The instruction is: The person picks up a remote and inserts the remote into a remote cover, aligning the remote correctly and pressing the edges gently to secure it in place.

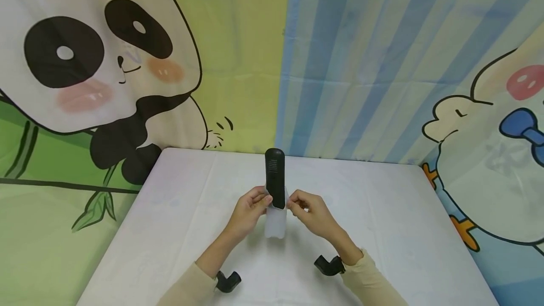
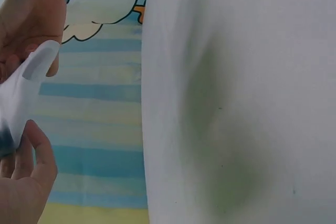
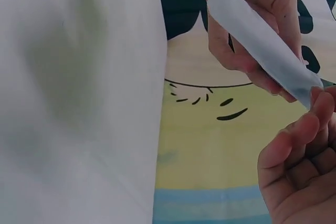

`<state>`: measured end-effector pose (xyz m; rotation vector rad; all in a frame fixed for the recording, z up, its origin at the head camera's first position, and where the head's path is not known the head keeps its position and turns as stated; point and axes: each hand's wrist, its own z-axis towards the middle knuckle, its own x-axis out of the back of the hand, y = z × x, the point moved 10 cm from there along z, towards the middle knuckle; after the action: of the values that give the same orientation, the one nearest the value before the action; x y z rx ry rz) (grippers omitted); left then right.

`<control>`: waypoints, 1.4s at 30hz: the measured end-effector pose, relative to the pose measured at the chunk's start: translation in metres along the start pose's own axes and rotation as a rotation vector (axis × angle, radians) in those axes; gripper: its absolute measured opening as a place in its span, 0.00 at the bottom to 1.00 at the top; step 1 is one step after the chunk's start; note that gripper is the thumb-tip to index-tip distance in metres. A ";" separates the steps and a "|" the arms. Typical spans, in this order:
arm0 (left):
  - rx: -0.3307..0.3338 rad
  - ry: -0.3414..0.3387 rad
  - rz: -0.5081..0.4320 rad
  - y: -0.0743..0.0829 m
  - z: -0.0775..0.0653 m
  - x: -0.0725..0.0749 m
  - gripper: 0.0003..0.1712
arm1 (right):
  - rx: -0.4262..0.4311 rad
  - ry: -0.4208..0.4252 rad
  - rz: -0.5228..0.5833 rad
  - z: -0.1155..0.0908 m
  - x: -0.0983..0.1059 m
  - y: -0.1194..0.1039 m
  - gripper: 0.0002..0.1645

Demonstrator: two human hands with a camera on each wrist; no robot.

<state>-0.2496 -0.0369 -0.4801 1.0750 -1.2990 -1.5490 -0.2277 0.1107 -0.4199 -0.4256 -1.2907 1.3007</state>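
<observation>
A black remote control (image 1: 275, 174), with fine ridged lines near its top, stands up above the table, partly inside a translucent white sleeve (image 1: 275, 225). My left hand (image 1: 250, 211) grips the covered remote from its left side, thumb at the front edge. On the opposite side, my right hand (image 1: 313, 214) pinches the sleeve's edge between thumb and curled fingers. In the right wrist view the sleeve (image 3: 257, 38) appears as a long, smooth, rounded piece. The left wrist view catches the sleeve (image 2: 23, 90) at its left border, with a hand on either side.
Below the hands spreads a table (image 1: 204, 178) under a white cloth. Black curved pieces (image 1: 228, 281) sit at both wrists. Behind the table hangs a printed backdrop (image 1: 238, 37) with a panda, stripes and a white cartoon animal.
</observation>
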 end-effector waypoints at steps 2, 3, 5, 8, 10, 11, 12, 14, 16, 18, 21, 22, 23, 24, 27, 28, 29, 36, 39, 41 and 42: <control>-0.015 0.004 0.067 0.004 -0.002 -0.001 0.19 | -0.048 -0.017 0.053 -0.001 0.000 -0.006 0.10; -0.025 0.002 0.091 0.006 -0.003 -0.002 0.19 | -0.062 -0.022 0.071 -0.001 0.000 -0.009 0.10; -0.046 -0.008 0.129 0.009 -0.005 -0.004 0.19 | -0.066 -0.024 0.090 -0.001 0.000 -0.016 0.09; -0.065 -0.027 0.143 0.011 -0.008 -0.006 0.19 | -0.050 0.000 0.026 0.000 0.003 -0.018 0.07; -0.068 -0.037 0.142 0.011 -0.009 -0.006 0.18 | -0.028 0.044 -0.021 0.003 0.010 -0.021 0.04; -0.066 -0.043 0.140 0.011 -0.009 -0.007 0.18 | -0.017 0.071 -0.038 0.005 0.014 -0.023 0.02; -0.060 -0.050 0.137 0.010 -0.009 -0.007 0.18 | -0.012 0.100 -0.043 0.008 0.019 -0.025 0.04; -0.048 -0.072 0.129 0.008 -0.009 -0.010 0.18 | 0.001 0.151 -0.018 0.014 0.029 -0.027 0.11; -0.033 -0.095 0.124 0.005 -0.009 -0.012 0.18 | 0.016 0.180 0.026 0.020 0.036 -0.028 0.19; -0.020 -0.116 0.118 0.002 -0.009 -0.015 0.18 | 0.039 0.183 0.085 0.024 0.039 -0.029 0.25; -0.006 -0.135 0.103 0.000 -0.009 -0.017 0.18 | 0.085 0.168 0.148 0.029 0.039 -0.029 0.31; 0.000 -0.137 0.102 -0.001 -0.010 -0.017 0.19 | 0.096 0.163 0.164 0.030 0.039 -0.028 0.32; 0.010 -0.138 0.099 -0.002 -0.010 -0.017 0.19 | 0.106 0.158 0.175 0.031 0.038 -0.028 0.33; 0.024 -0.137 0.091 -0.003 -0.010 -0.016 0.20 | 0.113 0.154 0.183 0.032 0.038 -0.028 0.33; 0.069 -0.134 0.067 -0.009 -0.009 -0.015 0.23 | 0.113 0.151 0.197 0.033 0.038 -0.025 0.31; 0.082 -0.132 0.054 -0.011 -0.009 -0.014 0.23 | 0.108 0.148 0.207 0.034 0.038 -0.024 0.31; 0.092 -0.134 0.037 -0.012 -0.009 -0.015 0.24 | 0.105 0.144 0.215 0.034 0.038 -0.024 0.31; 0.110 -0.159 -0.119 -0.012 -0.009 -0.018 0.25 | 0.070 0.106 0.283 0.036 0.033 -0.018 0.30; 0.102 -0.170 -0.182 -0.011 -0.008 -0.020 0.25 | 0.072 0.108 0.288 0.036 0.031 -0.014 0.30; 0.095 -0.172 -0.215 -0.010 -0.008 -0.020 0.25 | 0.072 0.108 0.293 0.036 0.029 -0.008 0.30; 0.093 -0.173 -0.230 -0.010 -0.007 -0.020 0.25 | 0.073 0.105 0.296 0.036 0.027 -0.004 0.31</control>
<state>-0.2374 -0.0186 -0.4889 1.2048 -1.4143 -1.8003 -0.2633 0.1183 -0.3926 -0.6432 -1.1175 1.5451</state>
